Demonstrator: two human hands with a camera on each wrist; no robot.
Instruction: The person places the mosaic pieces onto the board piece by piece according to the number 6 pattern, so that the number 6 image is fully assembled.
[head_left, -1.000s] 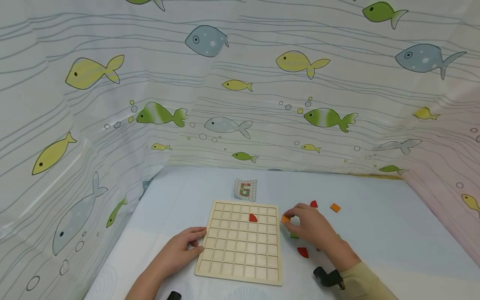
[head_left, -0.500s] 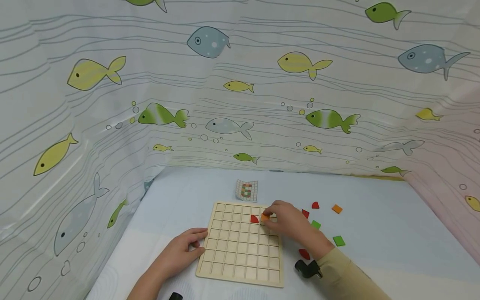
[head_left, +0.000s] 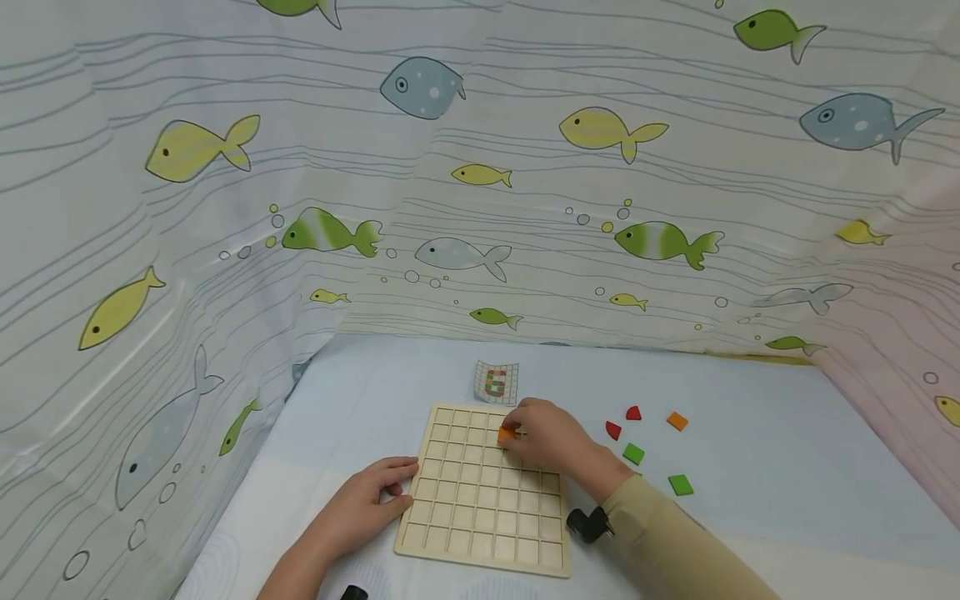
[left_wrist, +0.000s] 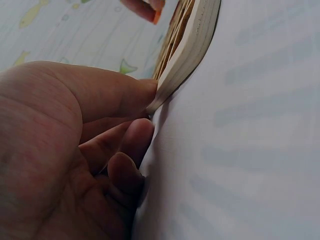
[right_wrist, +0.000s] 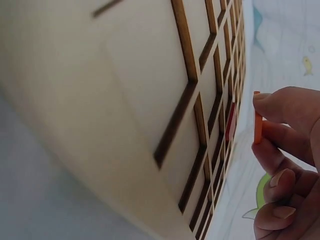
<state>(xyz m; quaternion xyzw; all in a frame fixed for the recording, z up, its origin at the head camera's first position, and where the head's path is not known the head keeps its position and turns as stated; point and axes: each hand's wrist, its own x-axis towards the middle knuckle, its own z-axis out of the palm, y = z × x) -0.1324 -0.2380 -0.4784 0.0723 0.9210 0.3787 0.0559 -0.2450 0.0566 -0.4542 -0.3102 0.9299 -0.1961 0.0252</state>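
A pale wooden grid board [head_left: 480, 521] lies on the table, divided into small square cells. Over its upper part, my right hand [head_left: 551, 437] pinches a thin orange square tile [head_left: 506, 435] between thumb and fingertips. The right wrist view shows this orange tile [right_wrist: 258, 120] edge-on, held above the cells. A red tile [right_wrist: 230, 122] sits in a cell there; from the head it is hidden behind the hand and orange tile. My left hand [head_left: 367, 500] rests against the board's left edge, its thumb [left_wrist: 125, 95] touching the side and its fingers loosely bent.
Right of the board lie red quarter-round tiles [head_left: 633, 412], an orange square [head_left: 677, 421] and green tiles [head_left: 681, 484]. Behind it lies a small paper card [head_left: 496, 383] with a coloured figure on a grid. A fish-print curtain [head_left: 450, 292] surrounds the table.
My right hand has carried the orange tile leftward from beside the board to above its upper cells, now covering the red tile from the head. My left hand has stayed at the board's edge.
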